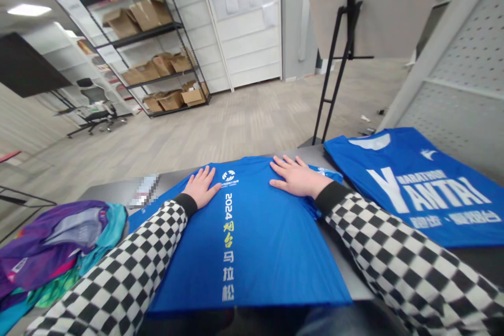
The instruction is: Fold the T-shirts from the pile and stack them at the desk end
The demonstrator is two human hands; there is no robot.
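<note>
A blue T-shirt (pixel 268 252) lies spread out before me, back side up, with white and yellow lettering running down its middle. My left hand (pixel 202 186) rests flat near its upper left, fingers apart, beside the printed logo. On the upper right of the shirt lies my right hand (pixel 296 176), palm down with its fingers spread. Both hands touch the cloth and hold nothing. The shirt's lower hem reaches the near table edge, and its right sleeve is bunched partly behind my right wrist.
To the right is a folded blue shirt (pixel 417 184) with large white print. A heap of purple and turquoise clothing (pixel 59 247) lies at the left. The grey table (pixel 114 189) carries a pixelated item (pixel 144 190). Beyond stand a black easel stand (pixel 333 73) and shelves with cardboard boxes (pixel 151 13).
</note>
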